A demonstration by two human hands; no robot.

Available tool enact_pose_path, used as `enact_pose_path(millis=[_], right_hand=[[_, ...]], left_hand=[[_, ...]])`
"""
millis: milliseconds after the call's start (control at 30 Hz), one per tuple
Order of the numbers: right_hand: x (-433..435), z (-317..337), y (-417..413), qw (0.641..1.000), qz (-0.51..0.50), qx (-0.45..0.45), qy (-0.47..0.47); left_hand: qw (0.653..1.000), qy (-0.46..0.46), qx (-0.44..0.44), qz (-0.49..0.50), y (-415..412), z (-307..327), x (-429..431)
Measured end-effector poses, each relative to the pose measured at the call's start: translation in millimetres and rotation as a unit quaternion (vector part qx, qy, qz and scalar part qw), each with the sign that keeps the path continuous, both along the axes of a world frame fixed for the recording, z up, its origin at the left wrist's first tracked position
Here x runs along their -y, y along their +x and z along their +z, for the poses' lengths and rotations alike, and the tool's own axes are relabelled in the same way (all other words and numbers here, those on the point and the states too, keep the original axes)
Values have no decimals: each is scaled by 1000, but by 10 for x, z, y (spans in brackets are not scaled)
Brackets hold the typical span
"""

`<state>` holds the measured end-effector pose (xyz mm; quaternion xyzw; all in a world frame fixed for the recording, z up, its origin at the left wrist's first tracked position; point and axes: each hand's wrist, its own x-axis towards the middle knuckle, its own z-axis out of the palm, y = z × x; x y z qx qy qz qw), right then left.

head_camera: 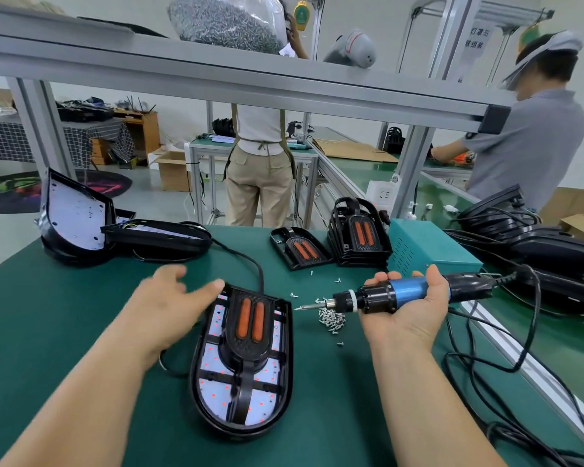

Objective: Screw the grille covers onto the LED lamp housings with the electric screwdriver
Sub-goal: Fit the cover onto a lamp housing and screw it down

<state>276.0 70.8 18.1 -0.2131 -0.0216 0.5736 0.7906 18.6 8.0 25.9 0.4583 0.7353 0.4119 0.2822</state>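
A black LED lamp housing [213, 392] lies on the green mat in front of me, its white LED board showing. A black grille cover [248, 332] with two orange strips sits on it. My left hand [169, 308] hovers at the housing's upper left, fingers spread and blurred, fingertips at its top edge. My right hand [408, 308] lies palm up and holds the blue and black electric screwdriver [385, 296], bit pointing left over a pile of small screws [331, 316].
A loose grille cover [300, 247] and a stack of covers [359, 230] lie at the back. A teal power box [432, 247] stands to the right, with black cables [486, 365] trailing. More housings [81, 220] rest at back left. Two people work beyond.
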Motion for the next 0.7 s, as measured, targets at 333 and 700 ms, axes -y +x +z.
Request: enact_pose_path(millis=[333,700], right_hand=[[-33,-20,-50,993,-45,109,31],[126,244,-12,988,-67,58,128]], left_hand=[[951,-111,252,-144,173,-208,61],[960,54,215,-168,349,-134,148]])
